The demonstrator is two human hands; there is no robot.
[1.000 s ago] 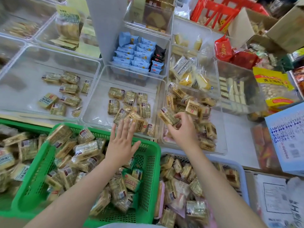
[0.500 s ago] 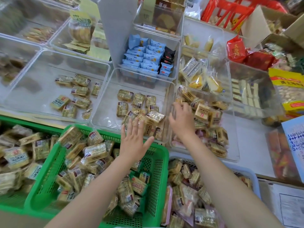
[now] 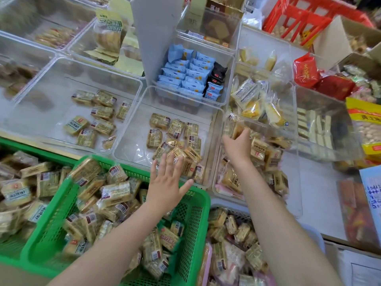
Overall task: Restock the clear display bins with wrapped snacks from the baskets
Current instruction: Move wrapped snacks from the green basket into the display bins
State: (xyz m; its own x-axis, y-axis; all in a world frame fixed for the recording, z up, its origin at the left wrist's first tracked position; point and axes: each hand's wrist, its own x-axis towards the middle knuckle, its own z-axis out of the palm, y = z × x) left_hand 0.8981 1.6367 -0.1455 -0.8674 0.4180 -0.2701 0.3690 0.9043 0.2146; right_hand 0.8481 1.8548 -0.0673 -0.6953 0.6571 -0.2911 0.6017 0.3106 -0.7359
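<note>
Left hand [image 3: 168, 183] is flat, fingers spread, holding nothing, hovering over the far rim of the green basket [image 3: 191, 223] with fingertips at the near edge of the middle clear bin [image 3: 214, 145], which holds a loose cluster of tan wrapped snacks [image 3: 177, 139]. Right hand [image 3: 238, 145] is inside the right clear bin [image 3: 296, 182], fingers closed on a tan wrapped snack [image 3: 237, 127] held above that bin's pile. Green basket is piled with the same kind of snacks; the grey basket [image 3: 237, 212] near the right forearm holds more, and the left clear bin [image 3: 132, 83] has only a few packs.
</note>
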